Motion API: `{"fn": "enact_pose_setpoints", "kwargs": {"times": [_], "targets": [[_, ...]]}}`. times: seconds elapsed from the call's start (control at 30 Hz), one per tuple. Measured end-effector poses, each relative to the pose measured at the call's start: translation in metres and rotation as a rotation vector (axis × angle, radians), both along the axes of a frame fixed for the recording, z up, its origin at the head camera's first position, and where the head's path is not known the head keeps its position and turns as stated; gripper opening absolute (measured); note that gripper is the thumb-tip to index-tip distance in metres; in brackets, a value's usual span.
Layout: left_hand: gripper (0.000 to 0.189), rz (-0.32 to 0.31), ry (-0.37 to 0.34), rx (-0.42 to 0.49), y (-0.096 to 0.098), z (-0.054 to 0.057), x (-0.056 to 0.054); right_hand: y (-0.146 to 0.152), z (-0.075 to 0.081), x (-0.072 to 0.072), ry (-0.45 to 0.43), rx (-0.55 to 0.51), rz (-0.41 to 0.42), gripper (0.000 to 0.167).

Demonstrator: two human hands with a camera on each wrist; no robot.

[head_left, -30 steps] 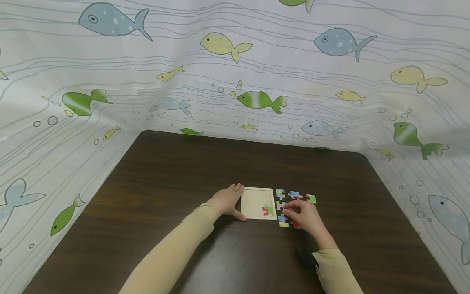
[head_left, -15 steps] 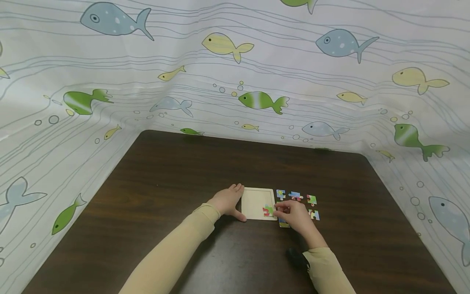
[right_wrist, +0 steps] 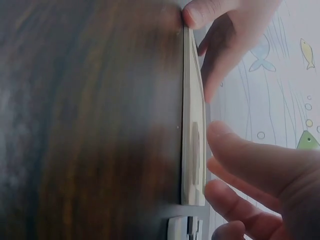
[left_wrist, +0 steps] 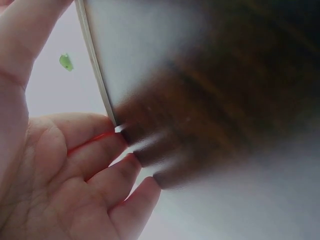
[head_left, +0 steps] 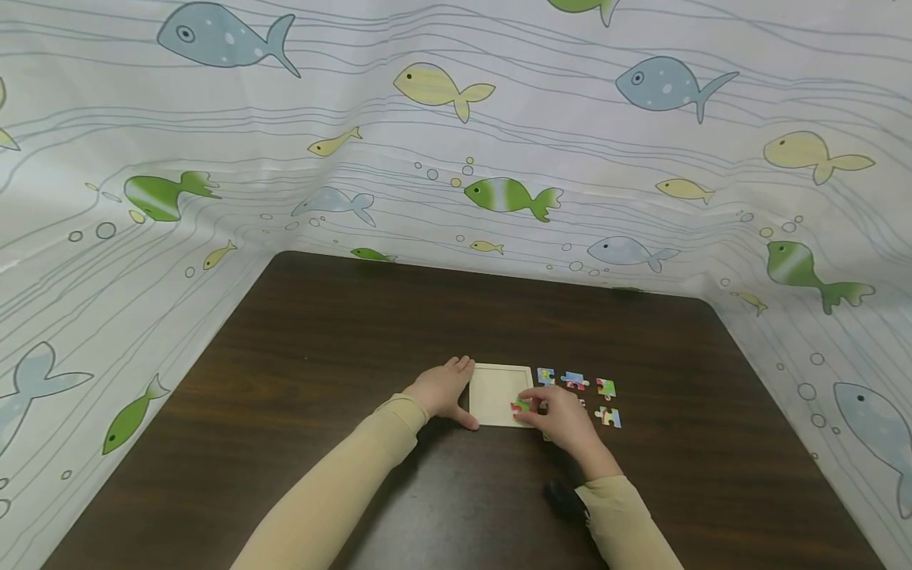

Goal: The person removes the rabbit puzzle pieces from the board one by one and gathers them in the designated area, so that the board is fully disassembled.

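A light wooden puzzle tray (head_left: 492, 388) lies on the dark table, with a red and green puzzle piece (head_left: 518, 408) in its near right corner. My left hand (head_left: 440, 392) is along the tray's left edge, fingers outstretched and touching it; its fingertips (left_wrist: 107, 122) meet the rim in the left wrist view. Over the piece in the tray is my right hand (head_left: 557, 412). In the right wrist view, its thumb and bent fingers (right_wrist: 217, 192) are spread apart just above the tray, holding nothing I can see. The hand partly hides that corner.
Loose puzzle pieces lie right of the tray, among them a blue one (head_left: 545, 375), a blue and pink one (head_left: 574, 380), and a green and red one (head_left: 606, 387). Others are partly under my right hand. A fish-patterned sheet (head_left: 399, 174) encloses the table.
My right hand has moved left from the loose pieces to the piece in the tray, uncovering a piece at the right. My left hand stays at the tray's edge.
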State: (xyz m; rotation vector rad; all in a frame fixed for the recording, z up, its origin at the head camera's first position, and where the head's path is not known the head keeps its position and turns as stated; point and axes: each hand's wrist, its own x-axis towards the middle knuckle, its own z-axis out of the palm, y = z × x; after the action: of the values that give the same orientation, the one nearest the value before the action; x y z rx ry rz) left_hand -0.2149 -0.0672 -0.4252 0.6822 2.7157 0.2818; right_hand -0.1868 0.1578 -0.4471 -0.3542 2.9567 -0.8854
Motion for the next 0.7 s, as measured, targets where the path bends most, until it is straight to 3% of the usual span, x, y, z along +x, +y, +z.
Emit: {"fn": "enact_pose_setpoints", "kwargs": {"times": [0.7], "targets": [[0.109, -0.009, 0.012, -0.012, 0.0000, 0.0021, 0.0013, 0.0013, 0.0020, 0.0043, 0.015, 0.159, 0.004, 0.038]]}}
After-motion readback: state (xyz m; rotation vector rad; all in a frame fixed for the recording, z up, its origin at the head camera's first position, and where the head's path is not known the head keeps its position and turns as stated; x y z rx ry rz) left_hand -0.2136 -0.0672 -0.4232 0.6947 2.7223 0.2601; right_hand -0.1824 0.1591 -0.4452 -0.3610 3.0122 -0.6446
